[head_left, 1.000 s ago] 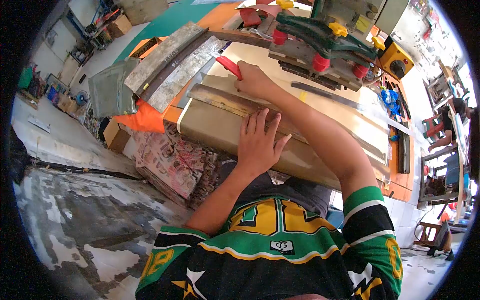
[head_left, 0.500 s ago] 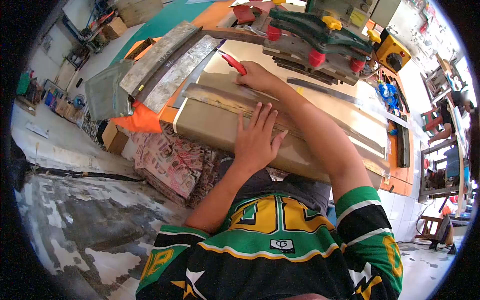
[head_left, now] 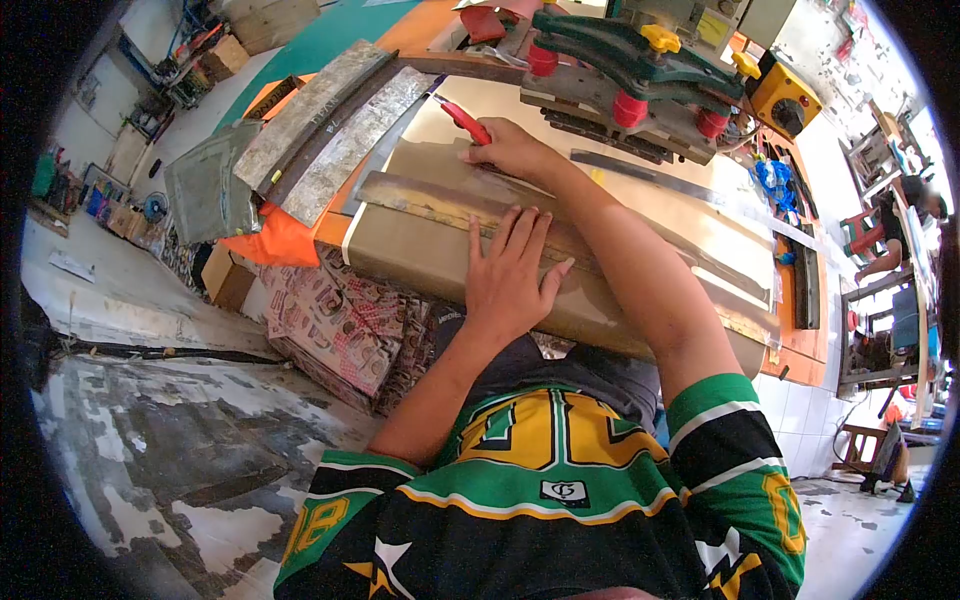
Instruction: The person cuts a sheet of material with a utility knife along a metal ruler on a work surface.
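My right hand [head_left: 508, 150] is closed around a red utility knife [head_left: 463, 120], its tip pointing up and left above the sheet. My left hand [head_left: 510, 265] lies flat with fingers spread. Its fingertips rest on a long, worn, rust-brown straightedge bar [head_left: 420, 203]. Beneath the bar lies a smooth olive-brown sheet [head_left: 400, 240], which drapes over the near edge of the table. My right forearm crosses above the bar and hides part of it.
Two heavy metal plates [head_left: 350, 130] lie at the left beside a grey-green folded sheet [head_left: 205, 185]. A green machine [head_left: 640, 65] with red and yellow knobs stands behind. A steel ruler [head_left: 660, 185] lies farther back. A patterned bundle [head_left: 335, 325] sits below the table.
My right hand has shifted slightly, and the red knife now sits straighter, pointing up-left. The left hand stays flat on the bar.
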The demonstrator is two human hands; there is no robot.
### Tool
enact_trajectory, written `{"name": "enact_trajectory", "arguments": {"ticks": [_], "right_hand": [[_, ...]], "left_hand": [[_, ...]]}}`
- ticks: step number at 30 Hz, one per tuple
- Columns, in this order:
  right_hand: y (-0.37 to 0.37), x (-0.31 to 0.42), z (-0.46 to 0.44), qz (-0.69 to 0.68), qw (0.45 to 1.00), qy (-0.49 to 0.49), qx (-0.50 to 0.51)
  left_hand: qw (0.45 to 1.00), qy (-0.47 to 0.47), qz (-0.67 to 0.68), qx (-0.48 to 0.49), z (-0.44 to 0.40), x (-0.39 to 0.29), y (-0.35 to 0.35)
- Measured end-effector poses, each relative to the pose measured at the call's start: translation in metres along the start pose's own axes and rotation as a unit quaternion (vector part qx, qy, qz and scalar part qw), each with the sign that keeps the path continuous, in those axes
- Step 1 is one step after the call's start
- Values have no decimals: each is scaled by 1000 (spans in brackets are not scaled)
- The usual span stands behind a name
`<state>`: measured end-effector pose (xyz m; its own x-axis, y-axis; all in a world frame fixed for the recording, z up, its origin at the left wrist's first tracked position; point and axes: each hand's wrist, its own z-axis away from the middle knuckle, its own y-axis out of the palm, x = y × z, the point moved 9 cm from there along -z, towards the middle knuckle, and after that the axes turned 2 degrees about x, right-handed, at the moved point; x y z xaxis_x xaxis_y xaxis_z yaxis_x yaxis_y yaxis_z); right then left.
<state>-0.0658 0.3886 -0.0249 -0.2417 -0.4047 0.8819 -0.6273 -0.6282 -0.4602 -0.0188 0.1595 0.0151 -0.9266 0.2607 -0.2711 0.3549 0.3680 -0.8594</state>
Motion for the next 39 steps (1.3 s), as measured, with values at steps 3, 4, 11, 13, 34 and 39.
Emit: {"name": "enact_trajectory", "arguments": {"ticks": [3, 4, 11, 13, 34, 39], "right_hand": [[-4, 0, 1, -6, 1000, -4, -16], [-5, 1, 2, -6, 1000, -3, -16], [-8, 23, 16, -37, 999, -11, -11], [-11, 23, 16, -47, 998, -21, -19], [-50, 108, 122, 319, 943, -86, 21], [-73, 113, 179, 336, 940, -54, 26]], "left_hand": [[1000, 3, 1, -9, 1, -1, -2], [1000, 3, 1, -11, 1, -1, -3], [999, 12, 3, -36, 3, -2, -6], [999, 15, 4, -45, 3, -2, -8], [998, 22, 11, -57, 1, -5, -11], [998, 44, 24, -44, 0, -8, -7]]}}
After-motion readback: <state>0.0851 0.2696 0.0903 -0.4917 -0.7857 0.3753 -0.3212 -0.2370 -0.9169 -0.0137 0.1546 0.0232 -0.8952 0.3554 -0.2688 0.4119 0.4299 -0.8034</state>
